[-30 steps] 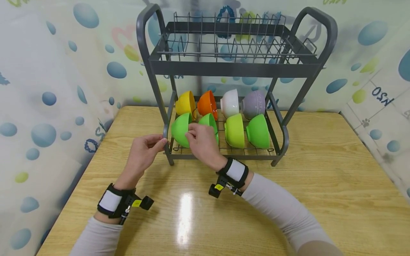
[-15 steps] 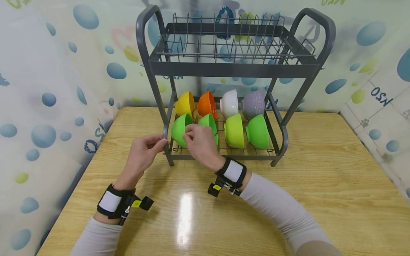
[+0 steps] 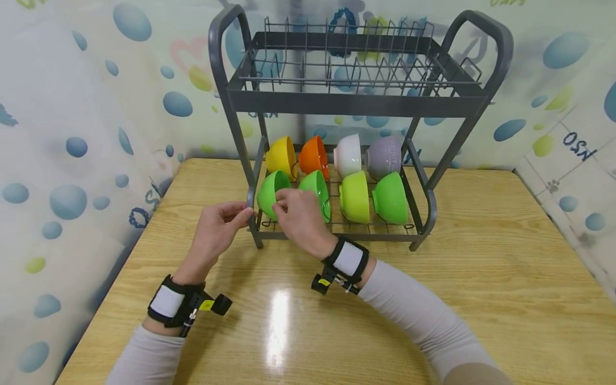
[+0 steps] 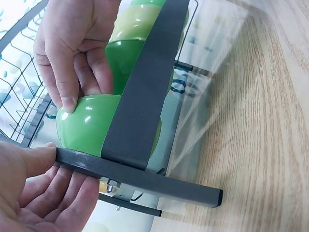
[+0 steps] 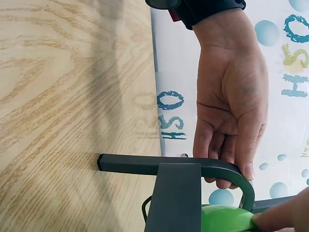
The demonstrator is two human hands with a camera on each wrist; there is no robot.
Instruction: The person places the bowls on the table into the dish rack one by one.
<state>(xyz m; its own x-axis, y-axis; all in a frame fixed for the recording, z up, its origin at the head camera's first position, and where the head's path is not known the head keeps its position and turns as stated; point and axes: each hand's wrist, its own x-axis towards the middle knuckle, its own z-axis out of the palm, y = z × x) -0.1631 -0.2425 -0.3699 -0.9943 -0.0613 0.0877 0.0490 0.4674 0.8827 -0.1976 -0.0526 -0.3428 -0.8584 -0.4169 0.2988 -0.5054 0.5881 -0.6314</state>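
Observation:
My left hand (image 3: pixel 215 230) grips the left front post of the grey two-tier dish rack (image 3: pixel 356 102), thumb on one side and fingers on the other, as the left wrist view shows. My right hand (image 3: pixel 304 222) pinches the rim of the leftmost green bowl (image 3: pixel 268 195) in the lower tier's front row. That bowl lies tipped on its side, its mouth facing right. Behind the right hand a second green bowl (image 3: pixel 315 184) is partly hidden. In the right wrist view, the right hand's fingers (image 5: pixel 285 215) touch the bowl's edge, near the left hand (image 5: pixel 231 101) on the post.
Farther right in the front row stand a lime bowl (image 3: pixel 354 198) and another green bowl (image 3: pixel 391 199). Yellow (image 3: pixel 280 155), orange (image 3: pixel 313 156), white (image 3: pixel 347 155) and purple (image 3: pixel 383 156) bowls fill the back row. The rack stands on a wooden table (image 3: pixel 481 278) against a patterned wall.
My right hand has shifted slightly left with the leftmost green bowl's rim, and that bowl has turned a little. The left hand stays on the post.

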